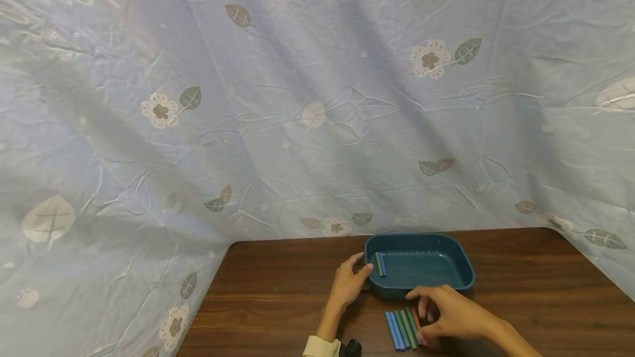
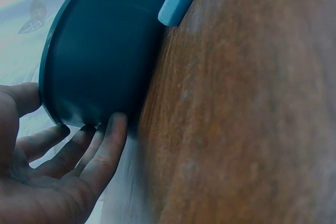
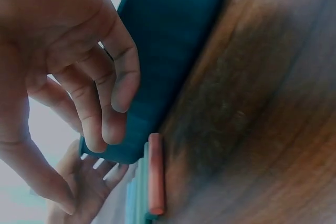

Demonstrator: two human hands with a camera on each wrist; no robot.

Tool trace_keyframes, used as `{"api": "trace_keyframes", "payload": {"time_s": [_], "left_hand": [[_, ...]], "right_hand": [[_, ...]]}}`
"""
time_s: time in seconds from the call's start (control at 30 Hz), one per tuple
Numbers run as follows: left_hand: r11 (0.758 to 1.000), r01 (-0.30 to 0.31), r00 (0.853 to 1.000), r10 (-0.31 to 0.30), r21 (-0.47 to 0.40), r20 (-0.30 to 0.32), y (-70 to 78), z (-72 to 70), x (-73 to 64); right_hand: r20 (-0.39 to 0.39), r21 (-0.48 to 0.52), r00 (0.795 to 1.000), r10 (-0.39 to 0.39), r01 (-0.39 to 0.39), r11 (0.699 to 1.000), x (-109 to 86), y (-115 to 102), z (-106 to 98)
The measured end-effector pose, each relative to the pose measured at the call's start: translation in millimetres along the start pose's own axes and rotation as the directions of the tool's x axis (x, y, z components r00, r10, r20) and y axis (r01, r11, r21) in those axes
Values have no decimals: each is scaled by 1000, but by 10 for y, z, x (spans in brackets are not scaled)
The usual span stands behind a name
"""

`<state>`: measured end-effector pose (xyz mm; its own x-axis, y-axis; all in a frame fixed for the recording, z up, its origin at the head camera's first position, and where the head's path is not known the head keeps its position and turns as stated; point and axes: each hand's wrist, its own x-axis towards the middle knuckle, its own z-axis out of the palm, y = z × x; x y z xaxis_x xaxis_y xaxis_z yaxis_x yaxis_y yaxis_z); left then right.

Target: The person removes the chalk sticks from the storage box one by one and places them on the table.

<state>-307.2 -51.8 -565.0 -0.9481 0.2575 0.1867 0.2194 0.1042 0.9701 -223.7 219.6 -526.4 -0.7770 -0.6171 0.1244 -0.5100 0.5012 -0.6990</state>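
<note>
A deep teal plastic basin (image 1: 421, 291) stands on the table, a green chalk-like stick (image 1: 378, 264) and a blue one (image 1: 382, 264) lying inside at its left end. My left hand (image 1: 349, 282) grips that end, thumb at the rim and fingertips against the outer wall (image 2: 100, 51). In front of the basin lies a row of several similar sticks (image 1: 402, 330), blue at the left, green in the middle, with a red stick (image 3: 156, 174) at the right end. Over this red end hovers my right hand (image 1: 451, 313), fingers loosely bent and apart from the thumb, nothing between them.
The brown wooden table (image 1: 278, 291) has its back edge against a pale hanging cloth (image 1: 307, 125) printed with leaves and flowers. A black strap-like device (image 1: 351, 347) sits at my left wrist beside a cream sleeve (image 1: 322, 347).
</note>
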Motion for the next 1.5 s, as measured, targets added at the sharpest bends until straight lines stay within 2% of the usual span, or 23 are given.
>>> {"api": "trace_keyframes", "payload": {"time_s": [0.2,0.33,0.4,0.57,0.87,1.13,1.5], "left_hand": [[1000,6,1000,-6,2,0,-3,3,15],[1000,9,1000,-9,-3,0,-1,3,17],[1000,10,1000,-10,-5,-2,4,3,18],[1000,14,1000,-14,-5,-7,17,0,19],[1000,9,1000,-9,3,-5,14,0,2],[1000,10,1000,-10,3,-4,25,3,20],[1000,25,1000,-25,6,-9,24,20,31]], "right_hand": [[4,34,999,-32,32,999,42,-77,-86],[-31,38,996,-81,82,996,87,-128,-154],[-51,19,996,-79,80,997,116,-152,-184],[-76,-16,996,-54,53,998,208,-183,-248],[-151,-98,986,-68,53,994,358,-132,-331],[-155,-106,988,-7,-10,994,517,-41,-427],[-171,-95,985,34,-51,994,652,156,-456]]}}
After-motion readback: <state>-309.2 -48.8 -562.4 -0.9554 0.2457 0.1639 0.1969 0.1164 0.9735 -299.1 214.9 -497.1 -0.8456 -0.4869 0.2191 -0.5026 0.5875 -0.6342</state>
